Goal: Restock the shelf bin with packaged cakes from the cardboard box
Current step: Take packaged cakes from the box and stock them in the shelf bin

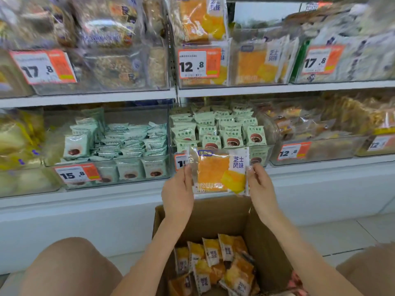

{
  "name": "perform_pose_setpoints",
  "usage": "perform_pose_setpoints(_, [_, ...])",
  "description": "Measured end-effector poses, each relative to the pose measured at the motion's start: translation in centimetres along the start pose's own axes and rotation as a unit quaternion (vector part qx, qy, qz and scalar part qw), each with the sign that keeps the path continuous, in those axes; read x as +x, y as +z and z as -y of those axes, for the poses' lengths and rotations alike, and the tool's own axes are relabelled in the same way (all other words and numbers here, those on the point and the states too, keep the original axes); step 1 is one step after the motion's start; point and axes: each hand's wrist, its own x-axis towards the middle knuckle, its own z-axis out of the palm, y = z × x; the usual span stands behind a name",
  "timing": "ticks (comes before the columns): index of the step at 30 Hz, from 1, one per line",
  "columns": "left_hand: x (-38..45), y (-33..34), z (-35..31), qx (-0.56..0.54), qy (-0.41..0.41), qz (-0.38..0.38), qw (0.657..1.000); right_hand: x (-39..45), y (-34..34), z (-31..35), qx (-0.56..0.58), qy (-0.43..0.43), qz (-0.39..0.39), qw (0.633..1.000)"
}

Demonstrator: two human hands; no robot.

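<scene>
Holding one packaged cake (pixel 220 171) upright between them, both hands sit just below the centre of the view, above the open cardboard box (pixel 215 214). The left hand (pixel 178 194) pinches the packet's left sealed edge, thumb and fingertips closed on the clear film; the right hand (pixel 259 189) pinches the right edge the same way, fingers curled round the seam. The packet faces the camera, orange cake with a white strip of print at its 3 o'clock side. At 6 o'clock the box holds more matching packets (pixel 218 265), standing and leaning against one another. At 12 o'clock, on the upper shelf, a clear shelf bin (pixel 235 80) with a 12.8 price tag (pixel 199 63) carries the same orange cakes. Behind the held packet, a lower bin holds green-wrapped snacks (pixel 218 131).
</scene>
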Motion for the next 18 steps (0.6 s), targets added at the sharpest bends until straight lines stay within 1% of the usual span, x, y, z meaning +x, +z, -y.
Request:
perform_pose_setpoints(1, [1.3,-0.5,-0.9,0.002,0.03,-0.019,0.999,0.9,-0.3,1.5,0.021,-0.002,0.028,0.999])
perform_pose_setpoints(3, [4.3,-1.3,-2.9,0.009,0.081,-0.044,0.996,3.0,-0.7,4.8,0.014,-0.009,0.076,0.997])
perform_pose_setpoints(6, [9.7,-2.3,-5.7,0.012,0.104,-0.065,0.992,7.3,-1.0,10.4,0.02,-0.039,0.113,0.993])
perform_pose_setpoints(8, [13.9,-3.1,-7.4,0.037,0.12,-0.093,0.988,10.8,-1.3,14.3,0.049,-0.053,0.106,0.992])
perform_pose_setpoints(11, [19.7,-3.7,-9.5,0.088,0.109,-0.144,0.98,16.1,-1.5,20.0,0.061,-0.124,0.063,0.988])
perform_pose_setpoints(12, [21.4,-3.8,-9.9,0.098,0.127,-0.168,0.973,17.9,-1.4,21.7,0.061,-0.153,0.044,0.985])
perform_pose_setpoints(14, [24.1,-3.9,-10.5,0.096,0.191,-0.201,0.956,21.0,-0.5,24.7,0.051,-0.188,0.028,0.981])
perform_pose_setpoints(16, [26.4,-3.5,-10.7,0.115,0.244,-0.191,0.944,23.9,1.2,26.3,0.018,-0.194,0.033,0.98])
perform_pose_setpoints(18, [28.1,-3.0,-10.5,0.155,0.3,-0.18,0.924,26.0,3.4,26.7,-0.01,-0.185,0.054,0.981])
